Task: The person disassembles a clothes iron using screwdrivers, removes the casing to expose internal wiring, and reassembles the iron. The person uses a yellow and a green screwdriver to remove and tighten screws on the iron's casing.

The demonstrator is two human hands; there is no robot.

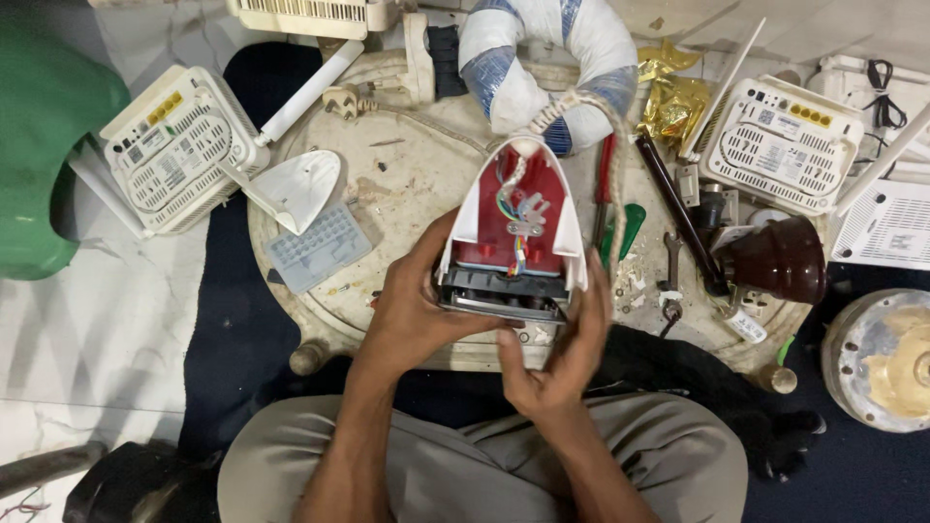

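Note:
I hold an opened electric iron (513,232) upright over a round worn work board (407,174). Its white shell frames a red inside with coloured wires and a small metal terminal plate. A braided cord (581,107) runs from its tip up toward the back. My left hand (412,300) grips the iron's left side and base. My right hand (562,349) cups its lower right edge, fingers touching the shell.
A white iron cover (295,189) and a grey plastic plate (318,247) lie left on the board. White routers (179,145) (780,140) sit at both sides. Screwdrivers (605,179), a spanner (670,276), a brown ceramic part (775,260) and a blue-white cloth ring (552,58) lie nearby.

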